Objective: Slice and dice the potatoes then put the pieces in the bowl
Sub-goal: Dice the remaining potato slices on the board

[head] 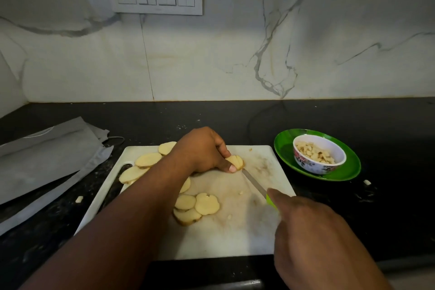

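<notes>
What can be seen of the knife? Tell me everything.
The knife has a slim, plain metal blade and a bright green handle, mostly hidden inside the right hand gripping it. It lies low over the white cutting board, the tip angled up-left to the potato slice that the left hand pins down.

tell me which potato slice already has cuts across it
The pale round potato slice pinned under the left hand at the knife tip. Parallel cuts cross its top; the other slices on the white cutting board lie whole.

We see pale yellow potato slices [206,203] on our white cutting board [235,231], a floral white bowl [319,157] on a green plate [348,167], a black countertop [388,207]
</notes>
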Tool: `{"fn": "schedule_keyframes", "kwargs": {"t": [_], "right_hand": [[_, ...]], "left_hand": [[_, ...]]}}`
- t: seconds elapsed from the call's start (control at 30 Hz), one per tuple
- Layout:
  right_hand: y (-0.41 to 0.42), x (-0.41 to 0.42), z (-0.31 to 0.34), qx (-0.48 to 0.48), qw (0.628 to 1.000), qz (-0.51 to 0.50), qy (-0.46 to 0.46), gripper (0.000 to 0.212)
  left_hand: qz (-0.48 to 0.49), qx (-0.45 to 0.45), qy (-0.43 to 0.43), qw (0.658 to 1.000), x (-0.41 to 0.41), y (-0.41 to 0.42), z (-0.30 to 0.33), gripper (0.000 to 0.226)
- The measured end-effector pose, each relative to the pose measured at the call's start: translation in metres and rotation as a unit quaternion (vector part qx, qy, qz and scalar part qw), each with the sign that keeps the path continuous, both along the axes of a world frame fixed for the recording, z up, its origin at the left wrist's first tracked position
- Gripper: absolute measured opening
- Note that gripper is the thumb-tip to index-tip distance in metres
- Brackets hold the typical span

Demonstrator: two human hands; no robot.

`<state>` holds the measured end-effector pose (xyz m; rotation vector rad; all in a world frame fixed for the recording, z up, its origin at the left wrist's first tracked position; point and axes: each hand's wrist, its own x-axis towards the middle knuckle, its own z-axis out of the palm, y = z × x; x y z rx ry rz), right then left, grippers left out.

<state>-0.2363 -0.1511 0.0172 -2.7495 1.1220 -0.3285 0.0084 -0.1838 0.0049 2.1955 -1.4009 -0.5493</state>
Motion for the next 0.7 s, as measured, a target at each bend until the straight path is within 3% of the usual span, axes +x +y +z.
{"fn": "schedule_keyframes", "kwargs": {"t": [0.23,0.5,0.7], "right_hand": [[-0.014,0.027,-0.001,-0.051,0.998,-0.029,-0.037,0.062],[-0.013,0.031,-0.022,-0.001,1.000,-0.020,-0.017,0.070],[0.008,0.002,0.004,0.027,0.999,-0.006,0.023,0.069]], "left_hand": [[-0.015,0.016,-0.044,0.999,-0.004,0.005,0.005,0.031],[-0.007,0.016,-0.038,0.999,-0.002,0.001,0.003,0.031],[-0.008,0.011,-0.038,0.999,-0.001,0.001,0.003,0.030]]}}
